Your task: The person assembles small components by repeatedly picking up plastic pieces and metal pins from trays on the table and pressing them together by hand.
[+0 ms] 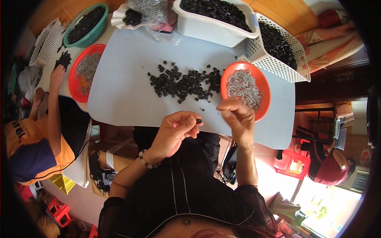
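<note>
My left hand [176, 133] is closed in a pinch over the table's near edge, with a small black plastic piece [199, 121] at its fingertips. To its right, my right hand [240, 121] pinches a thin silvery metal pin [219, 112], apart from the black piece. Just beyond that hand lies an orange-red plate [225, 81] heaped with similar small metal pins [244, 87]. A loose spread of small black pieces [186, 84] covers the middle of the grey-blue table [123, 75].
Along the back stand a white tub [214, 35] and a white perforated basket [274, 65], both full of black pieces. Beside them is a clear plastic bag [149, 10]. At left, a co-worker's hand [59, 70] touches black pieces near a red plate [72, 85] and green basket [89, 37].
</note>
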The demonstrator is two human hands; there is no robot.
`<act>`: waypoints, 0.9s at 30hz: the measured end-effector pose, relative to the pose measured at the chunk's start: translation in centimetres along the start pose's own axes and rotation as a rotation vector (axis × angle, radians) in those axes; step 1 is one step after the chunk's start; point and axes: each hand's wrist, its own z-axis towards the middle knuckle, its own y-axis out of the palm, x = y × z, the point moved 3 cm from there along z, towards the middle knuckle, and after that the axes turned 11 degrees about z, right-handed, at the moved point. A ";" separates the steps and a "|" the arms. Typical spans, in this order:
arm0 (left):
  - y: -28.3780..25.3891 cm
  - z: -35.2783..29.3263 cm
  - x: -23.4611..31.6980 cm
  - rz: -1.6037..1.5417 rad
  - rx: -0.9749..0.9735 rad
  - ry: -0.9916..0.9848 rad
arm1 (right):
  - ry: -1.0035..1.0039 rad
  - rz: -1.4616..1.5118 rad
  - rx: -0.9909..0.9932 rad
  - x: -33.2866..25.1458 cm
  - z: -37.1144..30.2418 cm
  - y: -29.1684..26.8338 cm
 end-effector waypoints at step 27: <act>-2.2 -1.5 -1.1 0.020 0.130 -0.046 | -0.175 -0.627 -0.103 1.4 -0.8 6.1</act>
